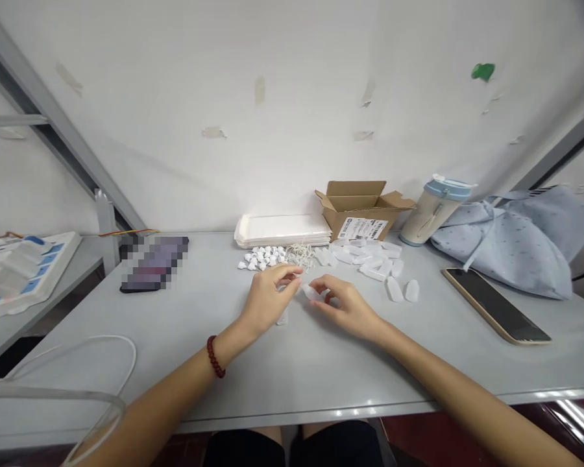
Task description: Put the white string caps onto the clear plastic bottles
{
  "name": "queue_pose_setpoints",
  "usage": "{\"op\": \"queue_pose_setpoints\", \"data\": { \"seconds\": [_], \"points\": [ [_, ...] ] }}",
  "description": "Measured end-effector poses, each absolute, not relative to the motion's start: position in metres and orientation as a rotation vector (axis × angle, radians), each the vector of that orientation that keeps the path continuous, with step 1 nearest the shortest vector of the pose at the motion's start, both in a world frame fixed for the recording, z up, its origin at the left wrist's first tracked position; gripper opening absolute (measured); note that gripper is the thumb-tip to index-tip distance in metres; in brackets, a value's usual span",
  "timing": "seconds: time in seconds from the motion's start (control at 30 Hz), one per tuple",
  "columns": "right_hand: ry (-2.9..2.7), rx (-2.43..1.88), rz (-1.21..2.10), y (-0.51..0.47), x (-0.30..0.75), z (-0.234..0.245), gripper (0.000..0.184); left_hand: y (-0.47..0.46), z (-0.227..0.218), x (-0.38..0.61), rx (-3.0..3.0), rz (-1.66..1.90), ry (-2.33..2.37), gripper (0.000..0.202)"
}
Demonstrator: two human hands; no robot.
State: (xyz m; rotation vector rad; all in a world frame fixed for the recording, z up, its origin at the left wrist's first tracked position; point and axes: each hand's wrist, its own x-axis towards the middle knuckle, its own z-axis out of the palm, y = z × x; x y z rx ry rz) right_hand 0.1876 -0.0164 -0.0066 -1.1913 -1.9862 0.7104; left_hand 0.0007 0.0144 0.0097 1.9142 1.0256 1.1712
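Observation:
My right hand [345, 303] pinches a small translucent plastic sleeve [312, 293] between thumb and fingers, above the middle of the table. Close beside it, my left hand [271, 292] has its thumb and fingertips pressed together near the sleeve's left end; what they hold is too small to make out. A small whitish piece [282, 318] lies on the table under my left hand. Beyond my hands are a heap of small white caps [263, 257], a tangle of thin cream cords [300, 255] and, farther right, a pile of similar translucent sleeves [372, 266].
Behind the piles stand a stack of white flat packs [285, 229] and an open cardboard box [365, 211]. To the right are a tumbler [435, 211], a blue cloth bag [509, 237] and a phone [494, 305]. A dark, blurred-out phone-shaped object [156, 263] and a white cable [131, 353] lie left.

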Motion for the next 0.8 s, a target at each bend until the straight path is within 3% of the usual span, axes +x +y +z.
{"op": "queue_pose_setpoints", "data": {
  "seconds": [0.27, 0.8],
  "points": [
    [-2.015, -1.112, 0.726, -0.024, 0.186, -0.003, 0.018, -0.003, 0.017, 0.001, 1.988, 1.347, 1.017, 0.02],
    [-1.874, -1.072, 0.734, -0.026, 0.187, 0.0, 0.022, -0.01, 0.008, 0.008, 2.044, 1.327, 0.925, 0.02]
  ]
}}
